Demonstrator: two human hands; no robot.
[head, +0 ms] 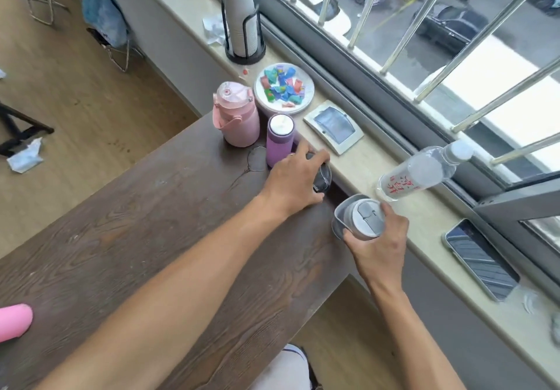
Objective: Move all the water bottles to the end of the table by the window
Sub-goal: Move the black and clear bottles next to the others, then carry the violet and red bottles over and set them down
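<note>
Our left hand (292, 180) wraps a dark bottle (323, 177) at the surface's (151, 207) window end; our right hand (377, 239) grips a grey bottle (360, 218) at the edge — crowding could topple the purple bottle (279, 139) — or drop the grey one off.

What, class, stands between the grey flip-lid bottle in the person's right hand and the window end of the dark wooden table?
The right hand holds the grey flip-lid bottle at the dark wooden table's right edge. The left hand, on a dark bottle, occupies the corner ahead; nothing else intervenes.
</note>
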